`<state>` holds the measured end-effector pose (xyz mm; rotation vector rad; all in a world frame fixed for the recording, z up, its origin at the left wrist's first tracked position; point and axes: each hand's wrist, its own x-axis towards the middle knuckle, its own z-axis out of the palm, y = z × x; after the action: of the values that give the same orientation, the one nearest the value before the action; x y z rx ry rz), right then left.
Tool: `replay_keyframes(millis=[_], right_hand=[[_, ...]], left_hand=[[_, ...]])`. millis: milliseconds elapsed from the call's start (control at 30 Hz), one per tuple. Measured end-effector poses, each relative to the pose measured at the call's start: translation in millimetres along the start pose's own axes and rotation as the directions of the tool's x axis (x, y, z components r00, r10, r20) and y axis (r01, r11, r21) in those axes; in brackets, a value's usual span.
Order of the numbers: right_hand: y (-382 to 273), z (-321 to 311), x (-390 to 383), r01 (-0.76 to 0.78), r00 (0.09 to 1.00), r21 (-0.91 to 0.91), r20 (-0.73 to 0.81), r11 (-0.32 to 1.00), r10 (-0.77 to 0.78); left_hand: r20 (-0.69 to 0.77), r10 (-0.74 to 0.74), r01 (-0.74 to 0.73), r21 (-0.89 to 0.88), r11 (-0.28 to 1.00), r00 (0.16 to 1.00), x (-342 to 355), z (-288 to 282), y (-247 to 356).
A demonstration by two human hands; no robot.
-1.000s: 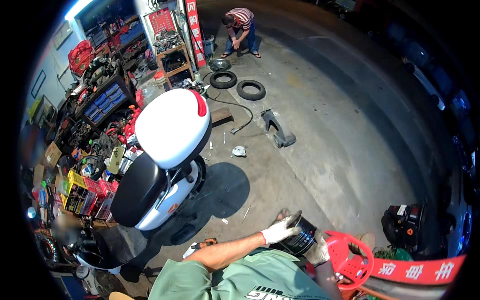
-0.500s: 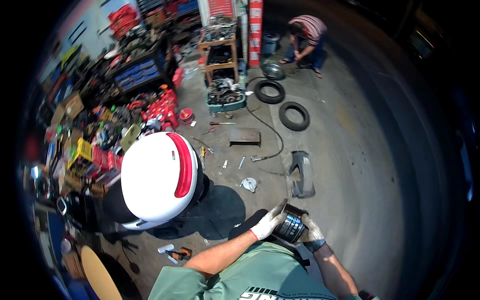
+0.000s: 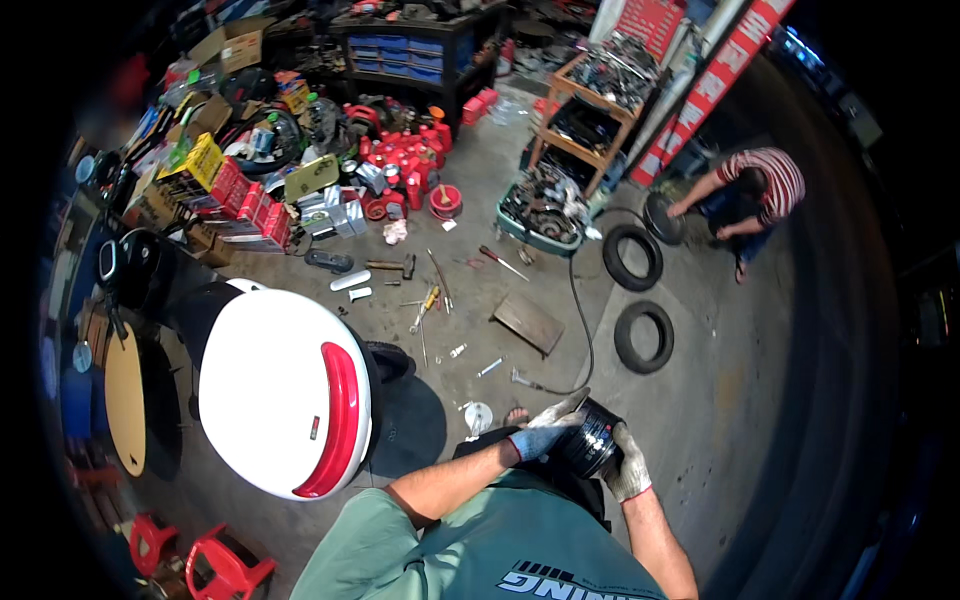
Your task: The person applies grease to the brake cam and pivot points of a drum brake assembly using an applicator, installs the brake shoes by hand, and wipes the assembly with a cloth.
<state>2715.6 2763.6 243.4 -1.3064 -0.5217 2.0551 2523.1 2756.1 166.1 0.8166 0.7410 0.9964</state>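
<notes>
I hold a dark cylindrical can (image 3: 590, 440) with a printed label in front of my body, tilted between both hands. My left hand (image 3: 550, 425), in a white and blue-grey work glove, grips its left side with the fingers along the far rim. Around the right side closes my right hand (image 3: 630, 465), also gloved; part of its fingers is hidden. To the left stands a scooter with a white top box (image 3: 275, 390) bearing a red light strip. A round silver metal part (image 3: 479, 417) lies on the floor just beyond my left hand.
Two black tyres (image 3: 643, 338) lie ahead, beside an air hose (image 3: 590, 350) and a low wooden stool (image 3: 528, 323). Scattered hand tools (image 3: 425, 308) include a hammer (image 3: 392, 266). A person (image 3: 755, 190) in a striped shirt crouches at far right. Red chairs (image 3: 225, 560) stand at lower left.
My view has turned left, so the tyres and person appear further right and lower. The can stays in both hands. The crouching person now reaches an arm to a round basin.
</notes>
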Motion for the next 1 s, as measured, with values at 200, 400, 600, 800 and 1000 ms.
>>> replay_keyframes(millis=[200,400,600,800,1000], right_hand=[[-87,85,96,-0.075,0.984,-0.275,0.133,0.959,0.115],[-95,202,201,-0.264,0.824,-0.521,0.316,0.812,0.471],[-46,304,321,-0.378,0.573,-0.840,0.117,0.389,0.811],[-3,401,406,-0.197,0.390,-0.969,0.063,0.150,0.919],[22,403,468,-0.028,0.350,-0.997,-0.080,-0.074,0.933]], left_hand=[[-0.322,0.174,-0.155,0.085,0.984,0.931,31,-57,80],[-0.730,0.185,-0.422,-0.153,0.894,0.657,14,-129,80],[-0.962,0.027,-0.673,-0.171,0.720,0.273,2,-189,75],[-0.991,-0.068,-0.791,0.052,0.610,-0.118,26,-263,49],[-0.918,-0.353,-0.937,0.053,0.344,-0.182,75,-266,33]])
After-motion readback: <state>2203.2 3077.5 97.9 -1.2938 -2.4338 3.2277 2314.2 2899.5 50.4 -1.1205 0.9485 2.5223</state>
